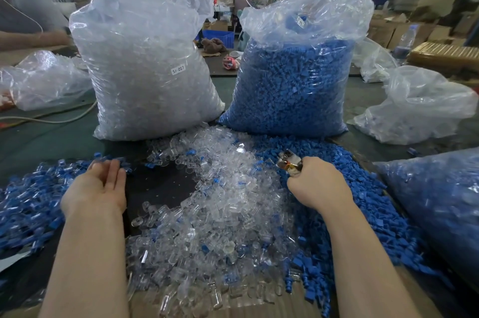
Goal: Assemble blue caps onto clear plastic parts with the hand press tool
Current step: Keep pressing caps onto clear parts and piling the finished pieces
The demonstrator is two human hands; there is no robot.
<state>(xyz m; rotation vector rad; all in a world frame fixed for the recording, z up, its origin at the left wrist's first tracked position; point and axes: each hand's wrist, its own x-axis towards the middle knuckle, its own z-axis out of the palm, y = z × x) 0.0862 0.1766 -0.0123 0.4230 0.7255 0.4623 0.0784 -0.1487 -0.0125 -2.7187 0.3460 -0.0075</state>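
Gripping the small metal hand press tool (289, 163) in the right hand (317, 183), the person is reaching the left hand (99, 185), fingers straight and empty, over finished blue-capped clear pieces (28, 203) at the tabletop's left edge. Loose clear plastic parts (220, 203) and loose blue caps (363, 203) are still lying heaped mid-table; two big full bags (145, 63) behind suggest most work is waiting.

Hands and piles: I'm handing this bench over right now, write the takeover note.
Right hand grips the press tool over the blue caps.
Left hand is open, palm up, over the pile of finished pieces.
Clear parts are heaped in the middle, with full bags behind them.
Done: the left pile.
Left: load a clear part and a cap, then press.
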